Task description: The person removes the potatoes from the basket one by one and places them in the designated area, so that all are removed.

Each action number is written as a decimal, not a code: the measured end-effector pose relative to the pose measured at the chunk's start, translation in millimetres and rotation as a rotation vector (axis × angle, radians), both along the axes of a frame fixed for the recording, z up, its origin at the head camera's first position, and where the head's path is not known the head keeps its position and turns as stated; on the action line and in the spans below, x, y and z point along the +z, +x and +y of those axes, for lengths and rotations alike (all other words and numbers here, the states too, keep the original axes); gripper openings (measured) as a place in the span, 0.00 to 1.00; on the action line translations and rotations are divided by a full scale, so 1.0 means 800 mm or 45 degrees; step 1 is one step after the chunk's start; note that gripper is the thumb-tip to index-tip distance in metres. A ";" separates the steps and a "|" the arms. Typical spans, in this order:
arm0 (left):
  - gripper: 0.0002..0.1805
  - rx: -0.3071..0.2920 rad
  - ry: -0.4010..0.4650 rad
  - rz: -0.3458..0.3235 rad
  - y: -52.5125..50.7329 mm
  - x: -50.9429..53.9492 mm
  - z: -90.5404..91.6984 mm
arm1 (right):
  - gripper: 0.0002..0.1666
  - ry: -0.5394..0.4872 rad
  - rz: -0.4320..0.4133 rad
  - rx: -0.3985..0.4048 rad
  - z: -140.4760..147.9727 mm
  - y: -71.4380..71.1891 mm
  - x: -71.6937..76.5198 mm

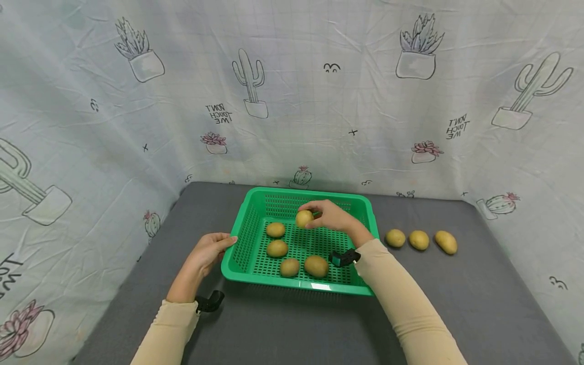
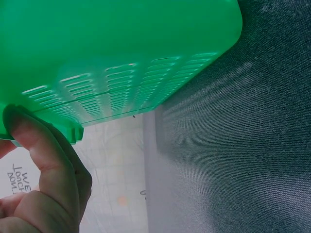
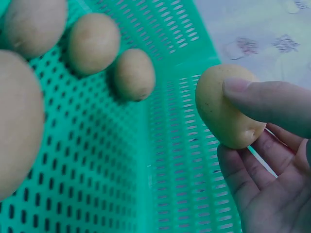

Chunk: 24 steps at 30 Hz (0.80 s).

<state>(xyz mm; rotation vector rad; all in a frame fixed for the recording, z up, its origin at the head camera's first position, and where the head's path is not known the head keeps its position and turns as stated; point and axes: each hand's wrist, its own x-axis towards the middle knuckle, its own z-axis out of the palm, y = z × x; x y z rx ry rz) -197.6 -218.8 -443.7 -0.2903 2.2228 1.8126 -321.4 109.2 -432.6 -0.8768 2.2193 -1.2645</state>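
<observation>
The left hand [image 1: 211, 252] pinches the left rim of a green, rectangular plastic basket with slotted walls [image 1: 274, 281], which stands just to its right on a dark grey table [image 1: 274, 329]. That grip should stay firm but light, I judge, so the basket neither slides nor tips.

Further right of the left hand, inside the basket, lie four oval, yellow-brown potatoes: one at the back [image 1: 276, 229], one just nearer the person [image 1: 277, 248], and two in front, a smaller one [image 1: 289, 267] and a larger one [image 1: 316, 266].

Next comes a rounded, pale yellow potato [image 1: 304, 219], grasped between the thumb and fingers of the right hand [image 1: 332, 215] above the basket floor. Carrying it well calls for even pressure, clearance from rim and neighbours, and low handling to avoid bruising.

To the right of the right hand, outside the basket on the table, three yellow potatoes form a row: a round one [image 1: 395, 238], another round one [image 1: 418, 240] and a longer, tilted one [image 1: 445, 242].

The right forearm hides part of the basket's right end. The right wrist view cuts off one potato at its left edge; the left wrist view crops the left hand. Whether the basket's base sits fully flat, I cannot tell.
</observation>
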 end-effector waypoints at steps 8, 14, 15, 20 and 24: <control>0.27 0.000 -0.011 0.001 -0.001 0.000 -0.001 | 0.31 -0.099 0.047 -0.084 0.010 0.001 0.010; 0.27 0.003 0.000 -0.004 0.000 -0.001 -0.001 | 0.32 -0.159 0.085 -0.148 0.018 0.001 0.018; 0.27 0.006 0.001 -0.004 0.000 0.000 -0.001 | 0.32 -0.177 0.092 -0.161 0.019 0.001 0.019; 0.26 -0.006 0.023 0.005 0.000 -0.002 -0.002 | 0.31 -0.272 0.079 -0.229 0.025 0.004 0.024; 0.25 -0.016 0.025 0.010 -0.001 -0.004 -0.003 | 0.30 -0.337 0.091 -0.261 0.028 0.011 0.033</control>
